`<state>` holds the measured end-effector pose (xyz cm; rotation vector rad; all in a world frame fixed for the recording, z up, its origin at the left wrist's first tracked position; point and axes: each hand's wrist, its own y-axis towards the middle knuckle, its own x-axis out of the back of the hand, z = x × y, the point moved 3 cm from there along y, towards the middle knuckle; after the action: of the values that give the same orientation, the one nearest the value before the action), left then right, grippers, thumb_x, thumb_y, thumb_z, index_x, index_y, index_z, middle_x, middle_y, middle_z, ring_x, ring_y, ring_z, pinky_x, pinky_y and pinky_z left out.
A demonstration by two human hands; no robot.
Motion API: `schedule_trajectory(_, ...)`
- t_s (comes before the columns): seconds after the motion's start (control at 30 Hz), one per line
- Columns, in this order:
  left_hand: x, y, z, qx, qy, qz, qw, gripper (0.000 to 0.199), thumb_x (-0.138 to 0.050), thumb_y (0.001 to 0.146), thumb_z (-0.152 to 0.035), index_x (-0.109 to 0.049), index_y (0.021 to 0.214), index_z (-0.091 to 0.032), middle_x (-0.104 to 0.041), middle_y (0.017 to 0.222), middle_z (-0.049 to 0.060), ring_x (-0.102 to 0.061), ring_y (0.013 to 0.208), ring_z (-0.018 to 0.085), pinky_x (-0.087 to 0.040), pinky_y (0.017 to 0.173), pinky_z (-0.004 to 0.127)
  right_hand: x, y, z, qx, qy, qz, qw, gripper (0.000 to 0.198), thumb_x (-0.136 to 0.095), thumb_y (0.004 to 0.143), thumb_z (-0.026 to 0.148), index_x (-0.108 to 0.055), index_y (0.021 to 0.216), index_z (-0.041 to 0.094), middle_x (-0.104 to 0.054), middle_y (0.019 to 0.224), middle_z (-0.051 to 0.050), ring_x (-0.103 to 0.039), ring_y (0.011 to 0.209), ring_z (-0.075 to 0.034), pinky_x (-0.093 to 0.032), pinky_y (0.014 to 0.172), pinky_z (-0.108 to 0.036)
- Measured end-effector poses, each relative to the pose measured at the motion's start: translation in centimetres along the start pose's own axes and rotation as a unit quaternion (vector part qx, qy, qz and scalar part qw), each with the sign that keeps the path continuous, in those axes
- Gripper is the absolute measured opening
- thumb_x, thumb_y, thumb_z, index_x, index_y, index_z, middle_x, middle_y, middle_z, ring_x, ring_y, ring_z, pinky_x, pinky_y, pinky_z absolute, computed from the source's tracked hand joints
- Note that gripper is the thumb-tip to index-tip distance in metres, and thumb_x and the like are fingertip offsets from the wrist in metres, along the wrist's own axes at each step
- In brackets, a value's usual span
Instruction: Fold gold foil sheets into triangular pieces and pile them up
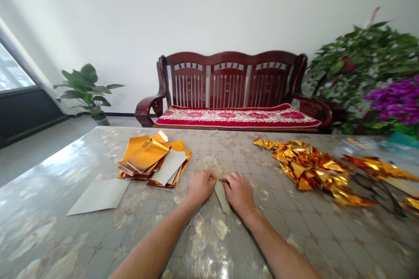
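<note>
1. Paper strip (222, 199), narrow and pale grey on the visible side, slants between the two hands over the middle of the table (81, 244), well in from its far edge; whether its near end touches the tabletop is hard to tell.
2. Left hand (202, 186): fingers pinched together at the strip's far end, with hardly any gap.
3. Right hand (240, 192): fingers curled, thumb and forefinger pinching that same end, just beside the left fingertips.
4. Stack of gold foil sheets (144, 154), loosely fanned, lies toward the table's far left corner, some sheets pale side up.
5. Single pale sheet (100, 198) lies flat near that stack, closer to the table's left edge.
6. Heap of folded gold foil pieces (304, 168) spreads over the right half, reaching close to the far edge.
7. Thin black object (379, 194), blurred, lies beside the heap toward the right edge.
8. Wooden bench (225, 58) with a red floral seat cover (235, 116) stands beyond the far edge, between a potted plant (87, 87) and a leafy plant (369, 61) with purple flowers (397, 101) in front.
</note>
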<state>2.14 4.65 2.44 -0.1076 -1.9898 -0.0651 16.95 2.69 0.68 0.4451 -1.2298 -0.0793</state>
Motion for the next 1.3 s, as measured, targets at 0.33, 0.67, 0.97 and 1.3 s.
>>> schedule_trajectory(0.33, -0.3, -0.1, 0.3, -0.015, -0.011, -0.015, 1.000, 0.019, -0.053, 0.082, -0.022, -0.071, 0.086, -0.026, -0.074, 0.086, -0.001, -0.065, 0.084, 0.017, -0.040, 0.072, 0.025, 0.1, 0.2, -0.1, -0.026, -0.003, 0.024, 0.999, 0.012, -0.058, 0.088, 0.022, -0.069, 0.088, 0.025, -0.067, 0.089, -0.002, -0.056, 0.090, -0.019, -0.032, 0.075, -0.029)
schedule_trajectory(0.67, -0.4, -0.2, 0.0, -0.001, -0.018, -0.027, 0.999, 0.016, -0.056, 0.083, -0.027, -0.071, 0.084, -0.025, -0.074, 0.087, 0.000, -0.065, 0.084, 0.016, -0.040, 0.073, 0.025, 0.0, 0.1, -0.2, -0.028, 0.000, 0.035, 0.999, 0.013, -0.057, 0.089, 0.023, -0.069, 0.088, 0.025, -0.066, 0.090, -0.002, -0.056, 0.090, -0.019, -0.032, 0.075, -0.028)
schedule_trajectory(0.97, 0.0, 0.1, -0.6, 0.036, 0.013, -0.006, 0.999, 0.018, -0.055, 0.082, -0.029, -0.072, 0.086, -0.024, -0.075, 0.088, 0.002, -0.067, 0.086, 0.019, -0.042, 0.073, 0.025, 0.2, -0.1, 0.2, 0.018, 0.001, 0.008, 1.000, 0.013, -0.056, 0.092, 0.021, -0.069, 0.089, 0.024, -0.063, 0.088, -0.003, -0.054, 0.091, -0.019, -0.034, 0.078, -0.028)
schedule_trajectory(1.3, -0.1, 0.5, -0.4, 0.051, 0.023, 0.015, 0.998, 0.025, -0.050, 0.084, -0.027, -0.074, 0.092, -0.025, -0.076, 0.092, 0.005, -0.069, 0.089, 0.021, -0.046, 0.077, 0.027, 0.3, -0.5, 0.7, 0.078, -0.039, -0.008, 0.996, 0.019, -0.053, 0.096, 0.022, -0.070, 0.088, 0.023, -0.062, 0.086, -0.005, -0.050, 0.088, -0.019, -0.030, 0.076, -0.030)
